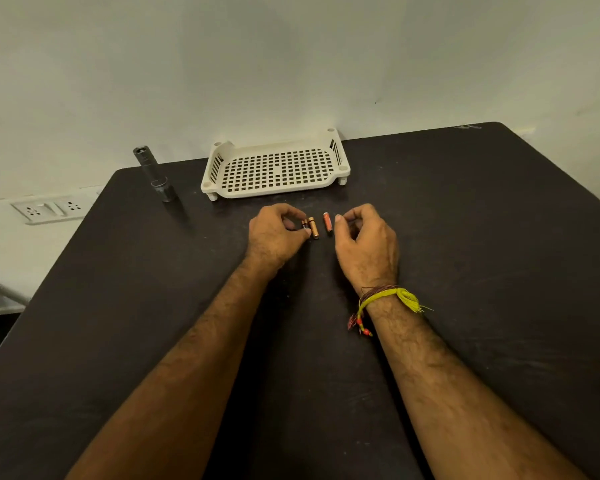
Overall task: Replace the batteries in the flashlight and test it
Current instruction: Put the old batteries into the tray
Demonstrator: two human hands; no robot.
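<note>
Right now the person is leaning over the dark matte worktop (465, 237), both hands busy with a little cluster of small cylindrical batteries. The left hand (274, 237) is curling its fingers round a dark-and-copper battery (304, 224), the grip pinching it at thumb and fingertip, with a copper-gold battery (313, 228) lying just beside it. The right hand (364, 240) is hovering with fingers curled beside an orange-red battery (327, 222); whether its grip is actually touching that cell, I cannot tell from here.

The black cylindrical flashlight (155, 174) is standing on end well off to the left, near the worktop's far edge, apart from the cream perforated plastic tray (342, 152).

To my eye the trouble is lying in the mixing. Cells of different look are sitting close together, so spent and fresh ones could be getting swapped, and the light would then be failing its test. Round cells are also prone to rolling on a smooth surface if nudged. And the flashlight, balanced upright so near the edge, could be toppling off with a careless reach.
</note>
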